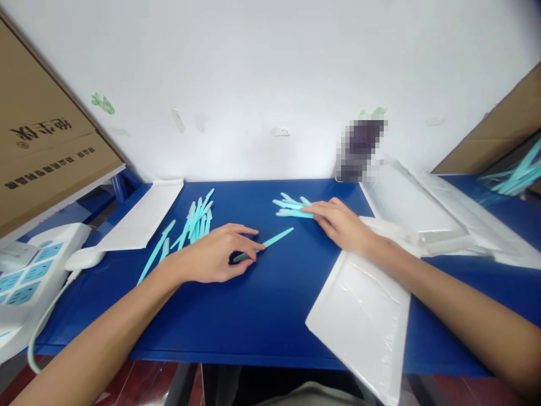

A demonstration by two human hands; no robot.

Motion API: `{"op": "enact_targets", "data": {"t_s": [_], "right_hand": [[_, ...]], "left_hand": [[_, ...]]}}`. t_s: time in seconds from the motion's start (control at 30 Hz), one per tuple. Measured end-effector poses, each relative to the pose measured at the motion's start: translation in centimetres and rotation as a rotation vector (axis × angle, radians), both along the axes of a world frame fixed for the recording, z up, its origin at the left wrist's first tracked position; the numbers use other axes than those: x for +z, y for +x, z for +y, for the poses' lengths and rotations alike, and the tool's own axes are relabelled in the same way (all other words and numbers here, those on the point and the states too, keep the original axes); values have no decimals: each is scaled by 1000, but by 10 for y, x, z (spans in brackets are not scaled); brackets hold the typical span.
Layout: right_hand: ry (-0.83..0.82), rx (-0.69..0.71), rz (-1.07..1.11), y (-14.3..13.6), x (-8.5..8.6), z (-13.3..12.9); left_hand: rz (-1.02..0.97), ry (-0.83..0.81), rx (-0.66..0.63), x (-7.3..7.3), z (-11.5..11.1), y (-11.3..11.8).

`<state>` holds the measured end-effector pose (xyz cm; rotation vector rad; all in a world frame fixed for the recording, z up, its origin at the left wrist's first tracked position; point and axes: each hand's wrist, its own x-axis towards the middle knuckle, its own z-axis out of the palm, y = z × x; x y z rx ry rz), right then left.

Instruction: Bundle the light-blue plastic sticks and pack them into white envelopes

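Observation:
In the head view, my left hand is closed in a pinch on a slim turquoise eyebrow razor, which lies low over the blue table and points to the upper right. My right hand has its fingers together on the ends of a small fanned bunch of eyebrow razors, their pale capped tips facing left. Behind my left hand lies a loose pile of eyebrow razors. Nearer my left forearm are a couple more razors, partly hidden by it.
A white padded mailer lies under my right forearm, overhanging the front edge. More white packages lie at the right, near a blurred-out dark object. At left are a white sleeve, a power strip with cable and a cardboard box.

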<state>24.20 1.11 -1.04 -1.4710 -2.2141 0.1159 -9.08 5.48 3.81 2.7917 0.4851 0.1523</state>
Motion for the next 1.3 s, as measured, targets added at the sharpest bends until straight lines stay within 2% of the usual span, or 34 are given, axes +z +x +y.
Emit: {"op": "enact_targets", "data": {"t_s": [0.1, 0.17, 0.3, 0.43, 0.53, 0.67, 0.8, 0.93, 1.1, 1.3], "right_hand": [[-27, 146, -87, -21, 9, -10], [-51, 219, -151, -34, 13, -17], [-43, 248, -122, -47, 13, -26], [20, 231, -79, -40, 11, -26], [43, 138, -141, -28, 16, -27], [-28, 46, -209, -11, 26, -31], [-180, 47, -170, 1, 30, -34], [-214, 97, -95, 0, 24, -30], [-168, 95, -21, -15, 16, -25], [-27, 109, -166, -18, 22, -30]], "left_hand": [[-66, 80, -93, -14, -10, 19], [-129, 151, -110, -24, -11, 27], [-267, 223, 14, -34, -6, 30], [-163, 156, 194, -34, -3, 30], [-34, 39, 249, -33, -2, 31], [-19, -29, 234, -31, -2, 30], [-96, -61, 204, -31, -1, 28], [-165, -127, 216, -34, 1, 29], [-241, -146, 180, -37, 1, 35], [-241, -110, 184, -39, 0, 37]]}}
